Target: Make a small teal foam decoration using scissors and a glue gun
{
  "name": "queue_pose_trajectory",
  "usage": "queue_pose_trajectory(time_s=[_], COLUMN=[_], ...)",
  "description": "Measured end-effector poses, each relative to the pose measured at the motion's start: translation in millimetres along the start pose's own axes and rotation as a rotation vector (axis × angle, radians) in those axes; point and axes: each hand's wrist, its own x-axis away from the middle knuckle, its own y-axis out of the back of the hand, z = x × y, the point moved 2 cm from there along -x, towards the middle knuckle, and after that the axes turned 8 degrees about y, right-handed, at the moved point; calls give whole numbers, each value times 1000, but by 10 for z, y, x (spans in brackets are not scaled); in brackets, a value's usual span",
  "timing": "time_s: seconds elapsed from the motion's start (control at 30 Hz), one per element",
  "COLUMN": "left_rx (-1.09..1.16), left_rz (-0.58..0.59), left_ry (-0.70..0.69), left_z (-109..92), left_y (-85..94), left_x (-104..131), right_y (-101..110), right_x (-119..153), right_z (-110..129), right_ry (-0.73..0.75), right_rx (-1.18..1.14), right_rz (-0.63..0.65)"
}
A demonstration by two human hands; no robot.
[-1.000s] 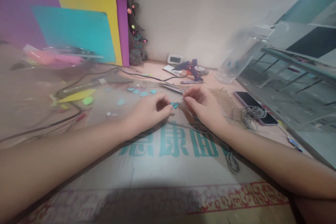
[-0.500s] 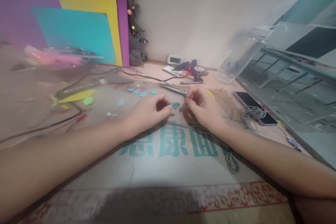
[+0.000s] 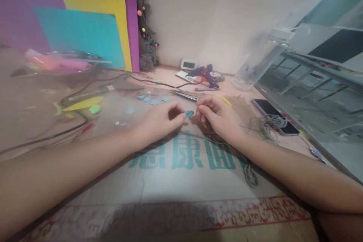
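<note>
My left hand (image 3: 168, 118) is closed in a pinch on a small teal piece (image 3: 188, 114), which sticks out past the thumb and forefinger. To its right, a short gap away, my right hand (image 3: 213, 112) has thumb and fingers curled together. Whether anything sits between those fingertips is hidden. Just behind the right fingertips lie scissors (image 3: 185, 95), their blades pointing left. Several light-blue flower cut-outs (image 3: 155, 102) rest on the sheet beyond my left hand. A thin grey cord (image 3: 250, 176) runs beneath my right wrist and ends in a loose coil.
A dark glue gun (image 3: 206, 73) with a red light stands at the back, near a small white digital clock (image 3: 189, 64). On the right are a phone (image 3: 273, 115) under tangled cord and a clear plastic jug (image 3: 255, 62). Coloured sheets (image 3: 85, 34) lean at the back left.
My right hand has shifted slightly left, toward the teal piece, and its fingers have turned a little. A small red speck seen at its fingertips before no longer shows. My left hand stays put.
</note>
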Motion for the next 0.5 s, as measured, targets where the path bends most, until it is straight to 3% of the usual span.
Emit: queue_pose_trajectory(time_s=[0.17, 0.27, 0.5], left_rx=[6, 16, 45], left_rz=[-47, -51, 4], left_ry=[-32, -46, -32], left_z=[-31, -46, -9], left_y=[33, 45, -9], left_x=[-8, -10, -3], right_y=[-10, -44, -51], right_x=[25, 56, 63], right_z=[40, 43, 58], right_ry=[-18, -26, -30], right_rx=[127, 82, 62], right_rz=[89, 134, 94])
